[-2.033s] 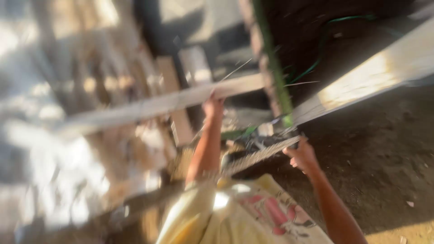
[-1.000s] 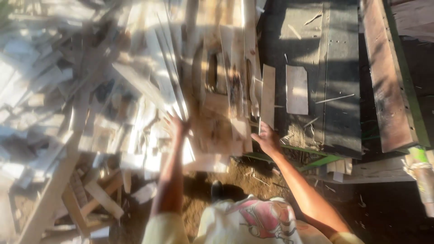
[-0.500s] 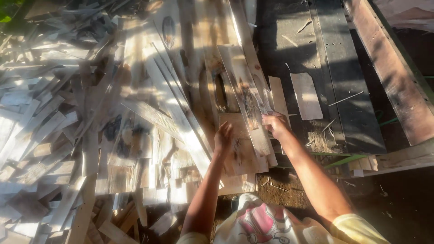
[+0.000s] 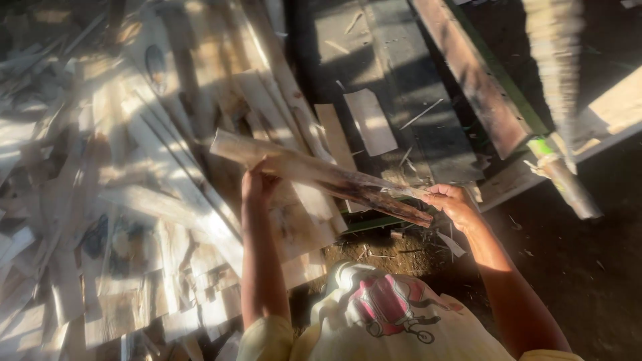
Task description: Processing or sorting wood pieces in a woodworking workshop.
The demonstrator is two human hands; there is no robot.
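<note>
I hold a long rough strip of wood [image 4: 314, 172], pale at its left end and dark with bark toward the right, level in front of my chest. My left hand [image 4: 257, 180] grips it near the left end. My right hand [image 4: 451, 200] grips it near the dark right end. The strip hangs above a heap of pale wood offcuts [image 4: 140, 200].
Thin planks and scraps cover the ground on the left. A dark metal machine table [image 4: 394, 87] with a few veneer scraps lies ahead, a reddish beam [image 4: 475, 73] along its right side. A pale pole [image 4: 558, 73] hangs at upper right. Dirt floor at right.
My view swung from the machine down to the wood heap. Both hands reached into the pile and now lift one long strip clear of it.
</note>
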